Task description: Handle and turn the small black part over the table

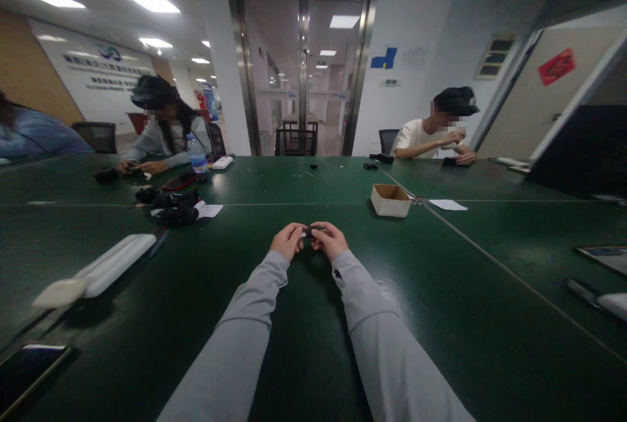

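While the left hand [287, 241] pinched one end of a small dark object [308, 232], the right hand [330, 240] gripped its other end over the green counter [235, 255].

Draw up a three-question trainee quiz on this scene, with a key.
1. True or false: the left hand and the right hand meet at a small dark item.
2. Which is nearest to the hands? A) water bottle B) open box C) phone at lower left
3. Fill in: the tabletop is dark ____.
Key: 1. True; 2. B; 3. green
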Action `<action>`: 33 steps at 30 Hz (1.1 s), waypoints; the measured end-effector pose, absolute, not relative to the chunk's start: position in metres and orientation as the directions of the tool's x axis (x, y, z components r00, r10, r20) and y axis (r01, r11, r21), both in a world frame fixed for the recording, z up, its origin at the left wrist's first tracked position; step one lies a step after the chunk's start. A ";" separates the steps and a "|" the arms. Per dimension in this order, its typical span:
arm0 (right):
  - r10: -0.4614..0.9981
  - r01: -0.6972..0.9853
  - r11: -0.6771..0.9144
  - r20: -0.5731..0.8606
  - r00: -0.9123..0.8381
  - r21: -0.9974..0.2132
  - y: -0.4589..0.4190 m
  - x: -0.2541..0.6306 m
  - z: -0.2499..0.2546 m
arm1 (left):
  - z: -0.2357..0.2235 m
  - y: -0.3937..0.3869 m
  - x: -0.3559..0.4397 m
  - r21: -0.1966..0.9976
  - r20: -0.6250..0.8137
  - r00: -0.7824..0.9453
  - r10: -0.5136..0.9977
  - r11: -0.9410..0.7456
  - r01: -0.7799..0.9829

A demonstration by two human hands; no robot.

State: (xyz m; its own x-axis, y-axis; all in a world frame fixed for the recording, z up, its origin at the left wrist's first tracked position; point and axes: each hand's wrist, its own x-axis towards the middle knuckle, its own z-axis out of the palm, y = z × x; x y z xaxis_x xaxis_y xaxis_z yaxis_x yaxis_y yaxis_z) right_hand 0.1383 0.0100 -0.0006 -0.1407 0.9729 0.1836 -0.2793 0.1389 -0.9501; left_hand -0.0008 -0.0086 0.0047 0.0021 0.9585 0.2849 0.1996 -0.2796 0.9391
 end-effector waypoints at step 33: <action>0.906 0.213 0.158 0.056 -0.420 -0.964 -0.147 0.206 0.052 | 0.055 -0.147 -0.121 0.958 -0.078 -0.119 0.990 0.107 0.265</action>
State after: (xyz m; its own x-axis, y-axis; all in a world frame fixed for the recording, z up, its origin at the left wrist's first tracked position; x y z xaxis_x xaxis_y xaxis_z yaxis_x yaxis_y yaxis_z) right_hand 0.2057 -0.1471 0.0515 -0.4197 0.9060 0.0558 0.2126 0.1578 -0.9643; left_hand -0.1206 -0.1470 0.0549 -0.1188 0.9899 -0.0779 0.2650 0.1072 0.9583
